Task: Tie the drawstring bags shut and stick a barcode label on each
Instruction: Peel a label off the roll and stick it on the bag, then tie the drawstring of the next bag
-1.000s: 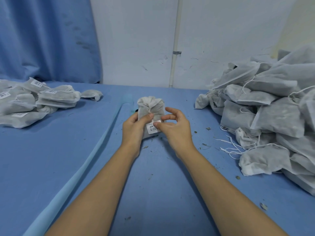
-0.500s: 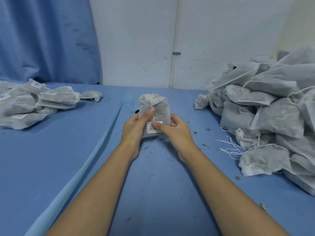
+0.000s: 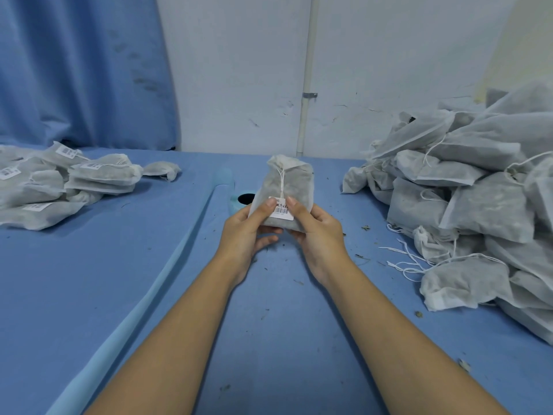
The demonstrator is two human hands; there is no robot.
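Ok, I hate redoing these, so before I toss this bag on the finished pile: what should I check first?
1. Neck of the grey-white non-woven drawstring bag cinched: ok, gathered tight at the top.
2. Knot in the white drawstring: cannot tell, only its tail hanging down the front shows.
3. Front carries the white barcode label: ok.
4. Label pressed flat: cannot tell, both thumbs cover its upper corners.
5. Grip: ok, left hand and right hand hold the bag from both sides.
6. Drop spot, the pile of labelled grey bags on the left: ok, in view.
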